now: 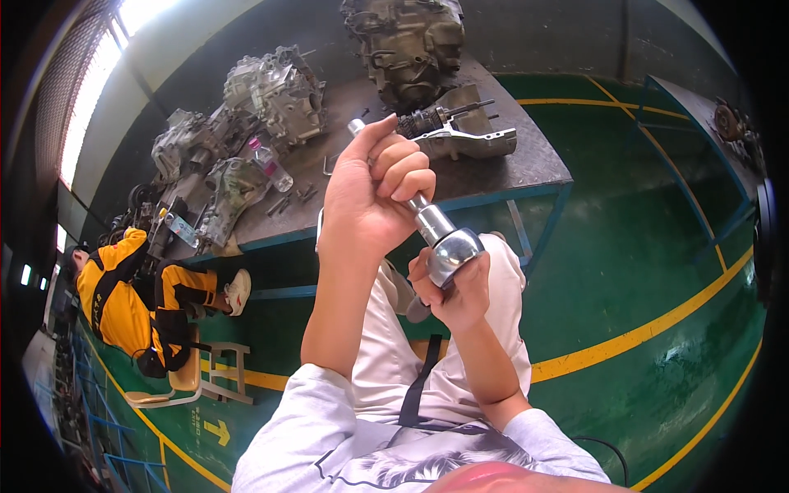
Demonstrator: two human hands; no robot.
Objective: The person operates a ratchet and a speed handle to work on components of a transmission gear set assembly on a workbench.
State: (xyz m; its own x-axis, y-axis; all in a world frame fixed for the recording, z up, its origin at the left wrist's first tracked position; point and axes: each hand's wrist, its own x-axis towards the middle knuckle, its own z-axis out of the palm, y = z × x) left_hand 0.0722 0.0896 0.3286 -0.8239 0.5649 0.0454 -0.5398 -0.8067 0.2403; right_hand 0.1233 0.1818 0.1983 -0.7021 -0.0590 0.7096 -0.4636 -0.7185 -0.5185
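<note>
Above my lap I hold a ratchet wrench [457, 249] with a chrome extension [431, 222] fitted to its round head. My left hand [374, 185] is closed around the extension, and the bright tip [356, 126] sticks out past my thumb and points up to the left. My right hand [456, 292] grips the ratchet at its head from below. A dark rounded end [417, 311], probably the ratchet's handle, shows beside my right fingers. Behind my left hand, on the workbench [538, 160], lies an open metal housing [485, 141] with a gear shaft [423, 123].
A large gearbox [411, 49] and pale castings [279, 94] stand on the bench, with a bottle [271, 164] and small bolts [304, 195]. A person in yellow and black [123, 287] sits at the left on a stool [187, 374]. Another bench [699, 115] stands at right.
</note>
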